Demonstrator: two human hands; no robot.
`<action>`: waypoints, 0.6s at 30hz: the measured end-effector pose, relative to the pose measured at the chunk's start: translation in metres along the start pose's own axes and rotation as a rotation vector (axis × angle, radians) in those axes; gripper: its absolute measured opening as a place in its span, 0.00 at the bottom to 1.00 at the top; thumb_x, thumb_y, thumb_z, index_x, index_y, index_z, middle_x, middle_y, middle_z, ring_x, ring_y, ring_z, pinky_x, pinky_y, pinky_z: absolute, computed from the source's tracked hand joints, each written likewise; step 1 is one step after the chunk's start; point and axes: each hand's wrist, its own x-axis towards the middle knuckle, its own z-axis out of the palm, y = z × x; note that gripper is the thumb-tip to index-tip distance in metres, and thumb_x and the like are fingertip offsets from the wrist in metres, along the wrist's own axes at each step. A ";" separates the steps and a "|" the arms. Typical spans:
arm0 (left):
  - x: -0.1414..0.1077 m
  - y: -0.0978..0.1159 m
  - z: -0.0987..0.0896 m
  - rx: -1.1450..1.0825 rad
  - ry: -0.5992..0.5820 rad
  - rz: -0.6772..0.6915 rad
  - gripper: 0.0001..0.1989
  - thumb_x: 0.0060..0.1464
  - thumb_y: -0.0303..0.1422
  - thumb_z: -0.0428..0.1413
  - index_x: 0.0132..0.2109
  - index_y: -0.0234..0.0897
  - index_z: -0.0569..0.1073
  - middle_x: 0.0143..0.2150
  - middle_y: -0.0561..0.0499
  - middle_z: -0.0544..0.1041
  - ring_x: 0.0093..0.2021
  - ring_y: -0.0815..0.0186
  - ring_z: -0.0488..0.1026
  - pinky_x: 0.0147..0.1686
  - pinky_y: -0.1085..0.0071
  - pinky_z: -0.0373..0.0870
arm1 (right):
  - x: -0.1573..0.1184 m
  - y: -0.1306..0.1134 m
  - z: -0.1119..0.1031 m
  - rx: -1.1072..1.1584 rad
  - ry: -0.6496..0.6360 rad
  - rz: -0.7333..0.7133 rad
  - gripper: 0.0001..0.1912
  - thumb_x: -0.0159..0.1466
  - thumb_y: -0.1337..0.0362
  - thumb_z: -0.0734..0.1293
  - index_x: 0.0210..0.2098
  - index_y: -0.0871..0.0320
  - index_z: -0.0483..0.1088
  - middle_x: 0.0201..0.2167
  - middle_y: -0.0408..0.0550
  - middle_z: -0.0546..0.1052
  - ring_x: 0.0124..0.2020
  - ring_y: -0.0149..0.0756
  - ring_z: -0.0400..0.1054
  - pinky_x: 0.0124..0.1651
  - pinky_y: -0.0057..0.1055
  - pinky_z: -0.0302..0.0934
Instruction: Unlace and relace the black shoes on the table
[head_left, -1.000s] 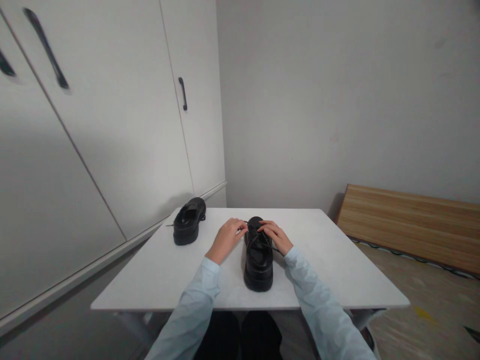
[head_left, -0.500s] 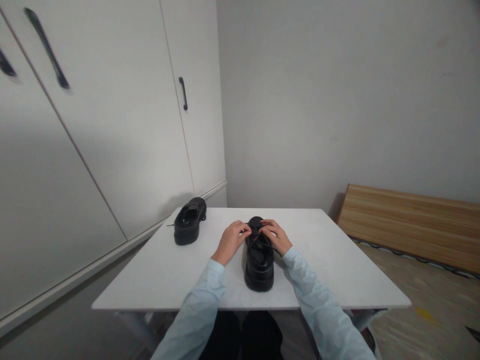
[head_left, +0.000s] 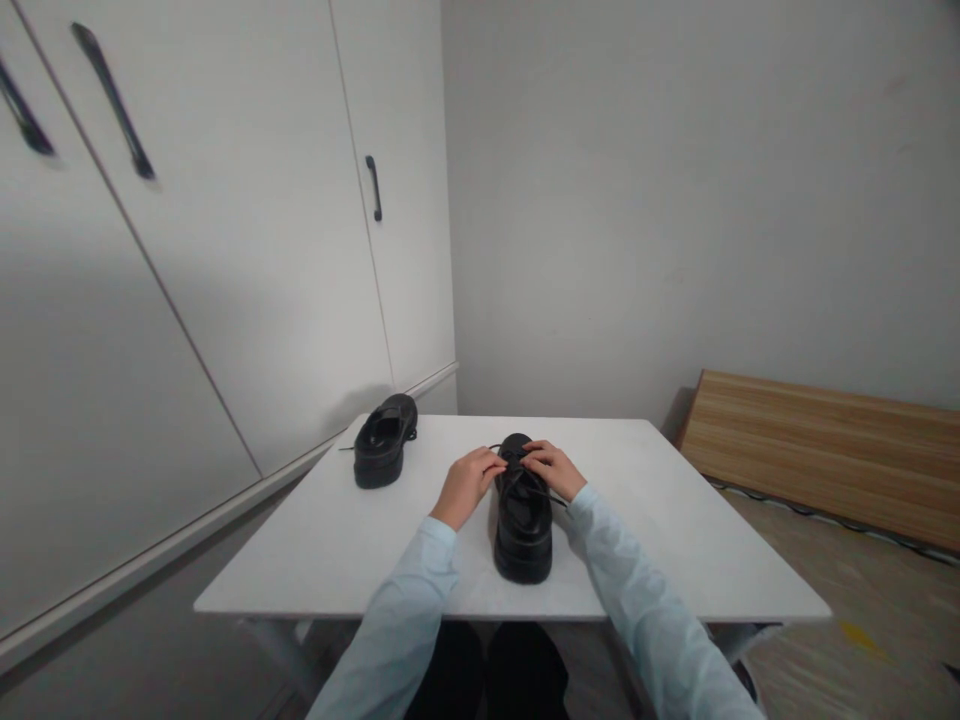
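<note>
White tabletop (head_left: 675, 540) ahead; at 9 to 11 o'clock, white wardrobe doors (head_left: 225, 250) with dark handles (head_left: 373, 188); at 3 o'clock, wooden board (head_left: 825, 450) against grey wall (head_left: 675, 200).

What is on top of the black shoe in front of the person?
Both hands, left hand and right hand, rest on the near shoe, fingers at its black laces. The fingers hide whatever knot there is.

text: none readable | shoes (head_left: 523, 515), cupboard doors (head_left: 247, 250): no legible marks | shoes perhaps too small to tell
</note>
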 end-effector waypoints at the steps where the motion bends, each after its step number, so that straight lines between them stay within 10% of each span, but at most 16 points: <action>1: 0.000 0.000 0.000 0.002 -0.002 0.007 0.09 0.58 0.34 0.51 0.37 0.37 0.75 0.36 0.48 0.75 0.39 0.64 0.72 0.40 0.70 0.67 | 0.002 0.000 0.000 -0.002 -0.012 0.017 0.07 0.55 0.64 0.67 0.26 0.55 0.78 0.43 0.51 0.74 0.48 0.43 0.67 0.56 0.42 0.56; 18: 0.000 -0.002 0.000 -0.058 0.014 0.016 0.11 0.58 0.37 0.52 0.36 0.38 0.76 0.36 0.47 0.76 0.40 0.63 0.71 0.44 0.65 0.67 | 0.017 -0.003 -0.004 -0.055 -0.098 0.069 0.05 0.47 0.71 0.70 0.21 0.55 0.78 0.39 0.51 0.76 0.51 0.48 0.66 0.56 0.44 0.55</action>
